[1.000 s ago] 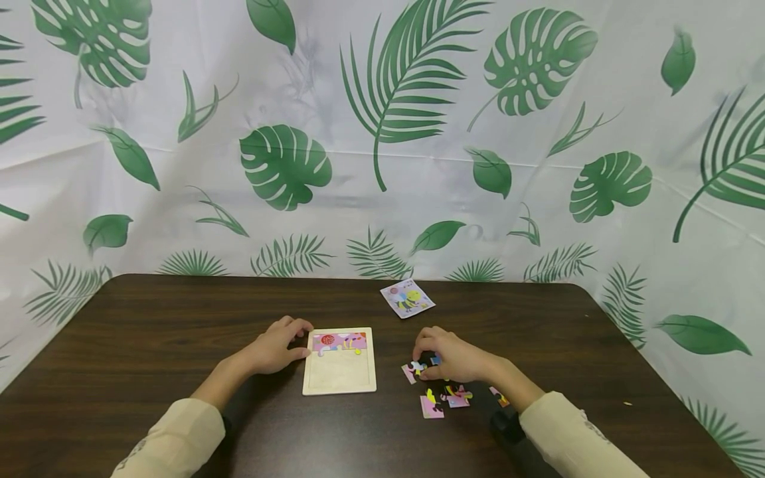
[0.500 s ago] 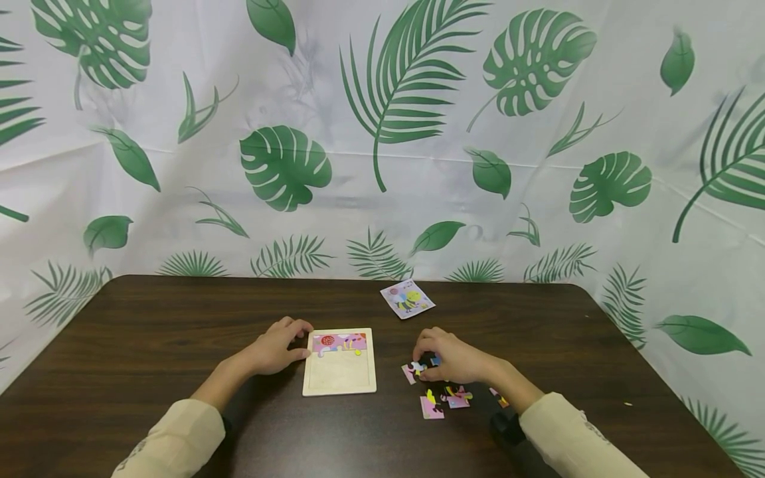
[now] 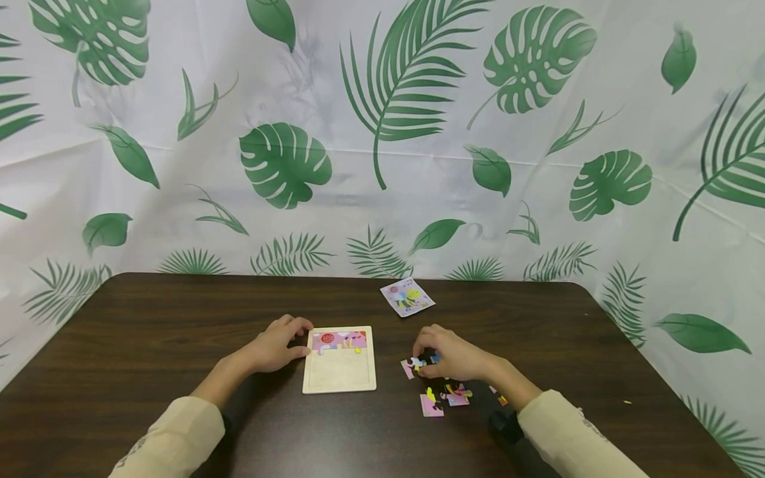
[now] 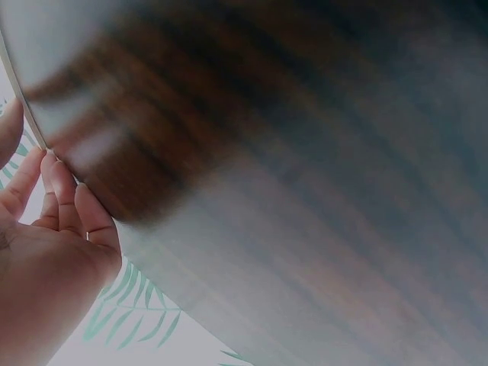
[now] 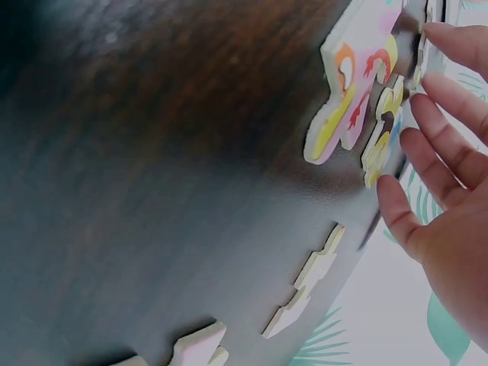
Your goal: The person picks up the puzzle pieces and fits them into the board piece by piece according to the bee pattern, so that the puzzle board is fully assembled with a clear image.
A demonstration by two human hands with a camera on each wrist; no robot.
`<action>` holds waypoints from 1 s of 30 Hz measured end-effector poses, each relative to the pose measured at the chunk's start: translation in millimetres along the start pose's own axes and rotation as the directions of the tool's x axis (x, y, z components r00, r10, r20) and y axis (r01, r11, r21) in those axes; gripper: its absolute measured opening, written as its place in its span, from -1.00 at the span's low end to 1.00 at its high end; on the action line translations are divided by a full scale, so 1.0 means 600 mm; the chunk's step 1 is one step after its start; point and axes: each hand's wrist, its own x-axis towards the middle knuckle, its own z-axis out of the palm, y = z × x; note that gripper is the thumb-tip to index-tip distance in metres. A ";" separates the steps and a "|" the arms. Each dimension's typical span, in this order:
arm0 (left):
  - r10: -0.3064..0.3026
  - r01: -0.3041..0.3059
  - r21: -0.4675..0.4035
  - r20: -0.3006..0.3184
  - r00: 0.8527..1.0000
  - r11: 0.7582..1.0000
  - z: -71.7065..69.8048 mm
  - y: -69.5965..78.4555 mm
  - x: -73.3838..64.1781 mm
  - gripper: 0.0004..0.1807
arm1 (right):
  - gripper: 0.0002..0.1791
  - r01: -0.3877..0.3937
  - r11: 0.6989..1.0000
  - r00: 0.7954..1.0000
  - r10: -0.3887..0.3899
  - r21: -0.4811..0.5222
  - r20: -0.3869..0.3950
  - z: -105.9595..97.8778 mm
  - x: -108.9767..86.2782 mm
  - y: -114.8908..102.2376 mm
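The pink-and-white piece sits at nine o'clock from the right hand, by its tips, whether pinched one cannot tell, and farther that way lies the tray, its left edge touched by the left hand, thumb and fingers apart.

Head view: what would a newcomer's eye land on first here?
The leaf-print backdrop filling the space behind the dark table. Next, the pale puzzle tray at the left hand, a pink strip along its far side. Then the loose pieces by the right hand.
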 end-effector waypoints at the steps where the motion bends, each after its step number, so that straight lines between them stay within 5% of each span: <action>1: -0.001 0.001 -0.001 0.000 1.000 1.000 0.000 0.000 0.000 -0.64 | -0.81 0.001 1.000 1.000 -0.001 0.003 -0.003 0.000 0.000 0.000; 30: -0.009 0.009 -0.007 0.009 1.000 1.000 -0.005 0.008 -0.005 -0.65 | -0.84 0.021 0.998 0.998 -0.018 0.051 -0.064 -0.006 0.039 -0.023</action>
